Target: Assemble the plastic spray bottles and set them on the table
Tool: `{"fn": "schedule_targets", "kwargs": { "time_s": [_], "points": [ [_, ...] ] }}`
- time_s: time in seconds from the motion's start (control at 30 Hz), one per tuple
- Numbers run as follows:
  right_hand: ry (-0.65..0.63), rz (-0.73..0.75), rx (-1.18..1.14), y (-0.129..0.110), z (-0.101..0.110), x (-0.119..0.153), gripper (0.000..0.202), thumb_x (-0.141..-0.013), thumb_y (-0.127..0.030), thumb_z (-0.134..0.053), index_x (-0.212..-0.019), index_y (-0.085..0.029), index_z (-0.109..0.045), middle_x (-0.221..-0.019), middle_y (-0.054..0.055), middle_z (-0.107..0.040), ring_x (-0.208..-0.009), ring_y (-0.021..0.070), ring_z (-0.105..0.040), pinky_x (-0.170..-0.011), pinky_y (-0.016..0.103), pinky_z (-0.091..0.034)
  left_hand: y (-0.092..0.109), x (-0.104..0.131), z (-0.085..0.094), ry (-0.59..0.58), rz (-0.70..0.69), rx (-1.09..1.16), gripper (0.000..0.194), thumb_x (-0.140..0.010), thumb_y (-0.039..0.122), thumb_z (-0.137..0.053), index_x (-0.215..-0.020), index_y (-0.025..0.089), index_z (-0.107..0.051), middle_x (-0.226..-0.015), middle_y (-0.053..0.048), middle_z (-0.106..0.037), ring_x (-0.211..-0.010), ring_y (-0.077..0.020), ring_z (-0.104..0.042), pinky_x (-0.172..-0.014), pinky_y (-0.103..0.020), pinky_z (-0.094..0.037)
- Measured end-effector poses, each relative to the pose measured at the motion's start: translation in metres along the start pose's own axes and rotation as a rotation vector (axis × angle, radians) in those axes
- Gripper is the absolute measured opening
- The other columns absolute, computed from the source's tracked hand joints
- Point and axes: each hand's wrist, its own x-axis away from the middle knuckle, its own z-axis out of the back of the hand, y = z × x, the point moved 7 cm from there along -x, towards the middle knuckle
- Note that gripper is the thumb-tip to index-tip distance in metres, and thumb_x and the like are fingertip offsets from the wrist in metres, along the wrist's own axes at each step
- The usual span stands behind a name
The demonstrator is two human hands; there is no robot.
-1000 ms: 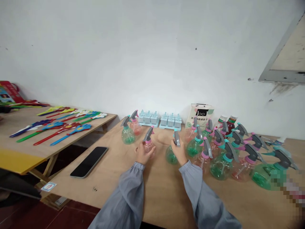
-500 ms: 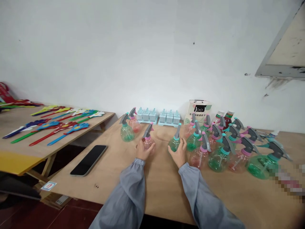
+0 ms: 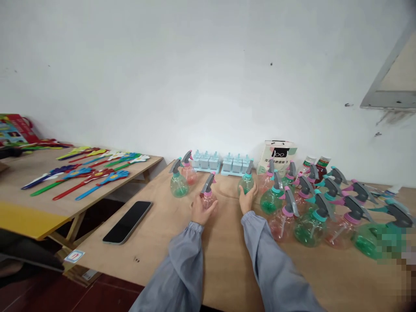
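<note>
My left hand (image 3: 202, 209) is wrapped round a pink spray bottle (image 3: 209, 198) with a grey trigger head, upright on the wooden table (image 3: 224, 260). Farther back and to the right, my right hand (image 3: 248, 197) holds a green spray bottle (image 3: 247, 183) with a turquoise collar, also upright. Left of my hands stand another green bottle (image 3: 178, 185) and a pink one (image 3: 189, 174) partly behind it. Several more green and pink spray bottles (image 3: 310, 227) are grouped to the right of my right hand.
Pale blue moulds (image 3: 206, 162) and a printed box (image 3: 276, 158) stand by the wall, beside two red-filled bottles (image 3: 321, 168). A black phone (image 3: 128, 222) lies at the left. Colourful hand-shaped sticks (image 3: 73, 173) cover another table (image 3: 19, 197).
The view has shifted slightly left. My right hand has moved the green bottle farther back towards the moulds, while my left hand still holds the pink one.
</note>
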Motion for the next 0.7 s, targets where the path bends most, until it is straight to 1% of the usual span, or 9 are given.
{"fn": "schedule_targets", "kwargs": {
  "time_s": [0.07, 0.13, 0.23, 0.4, 0.53, 0.63, 0.7],
  "points": [
    [0.040, -0.024, 0.055, 0.003, -0.002, -0.003, 0.078, -0.090, -0.062, -0.048, -0.146, -0.009, -0.034, -0.144, 0.030, -0.039, -0.140, 0.0405, -0.035, -0.111, 0.059, -0.032, 0.000, 0.000, -0.001, -0.001, 0.001, 0.003, 0.061, -0.070, 0.048, -0.078, -0.118, 0.020, -0.054, -0.113, -0.012, -0.068, -0.111, -0.0307, -0.067, -0.099, -0.049, -0.050],
    [0.060, -0.048, 0.084, 0.005, -0.005, -0.006, 0.080, -0.091, -0.063, -0.045, -0.147, -0.008, -0.035, -0.142, 0.030, -0.040, -0.139, 0.0422, -0.036, -0.109, 0.061, -0.032, 0.001, 0.000, -0.001, -0.006, 0.001, 0.001, 0.061, -0.070, 0.048, -0.078, -0.119, 0.020, -0.054, -0.113, -0.012, -0.068, -0.111, -0.0310, -0.067, -0.099, -0.049, -0.050],
    [0.055, -0.055, 0.085, 0.006, -0.009, -0.009, 0.081, -0.092, -0.062, -0.042, -0.148, -0.004, -0.033, -0.142, 0.033, -0.041, -0.138, 0.0426, -0.037, -0.109, 0.060, -0.032, 0.002, 0.000, 0.000, -0.008, -0.001, -0.018, 0.061, -0.070, 0.048, -0.078, -0.119, 0.020, -0.054, -0.114, -0.012, -0.068, -0.113, -0.0314, -0.066, -0.101, -0.049, -0.048],
    [0.035, -0.047, 0.082, 0.007, -0.014, -0.013, 0.077, -0.093, -0.053, -0.042, -0.148, 0.000, -0.029, -0.148, 0.033, -0.038, -0.142, 0.0403, -0.032, -0.113, 0.059, -0.029, 0.004, 0.001, -0.001, -0.012, -0.010, -0.045, 0.062, -0.070, 0.048, -0.079, -0.119, 0.020, -0.053, -0.112, -0.011, -0.068, -0.114, -0.0310, -0.066, -0.101, -0.050, -0.048],
    [0.026, -0.049, 0.090, 0.008, -0.016, -0.012, 0.077, -0.090, -0.043, -0.046, -0.148, 0.003, -0.025, -0.150, 0.035, -0.034, -0.144, 0.0410, -0.029, -0.115, 0.060, -0.028, 0.004, 0.001, -0.001, -0.017, -0.016, -0.034, 0.061, -0.071, 0.047, -0.078, -0.119, 0.020, -0.053, -0.112, -0.011, -0.068, -0.112, -0.0305, -0.066, -0.099, -0.049, -0.049],
    [0.028, -0.025, 0.108, 0.004, -0.014, -0.011, 0.080, -0.083, -0.034, -0.051, -0.149, 0.003, -0.023, -0.152, 0.034, -0.032, -0.146, 0.0409, -0.026, -0.114, 0.062, -0.028, 0.004, 0.001, -0.001, -0.022, -0.022, -0.032, 0.060, -0.072, 0.047, -0.077, -0.120, 0.021, -0.052, -0.115, -0.012, -0.068, -0.113, -0.0309, -0.066, -0.101, -0.050, -0.048],
    [0.057, 0.003, 0.122, -0.002, -0.009, -0.010, 0.080, -0.080, -0.031, -0.054, -0.148, 0.001, -0.025, -0.152, 0.033, -0.031, -0.146, 0.0403, -0.027, -0.114, 0.061, -0.029, 0.004, 0.001, -0.001, -0.021, -0.024, -0.032, 0.059, -0.072, 0.046, -0.077, -0.120, 0.020, -0.052, -0.116, -0.012, -0.068, -0.114, -0.0313, -0.066, -0.102, -0.051, -0.047]
  ]
}}
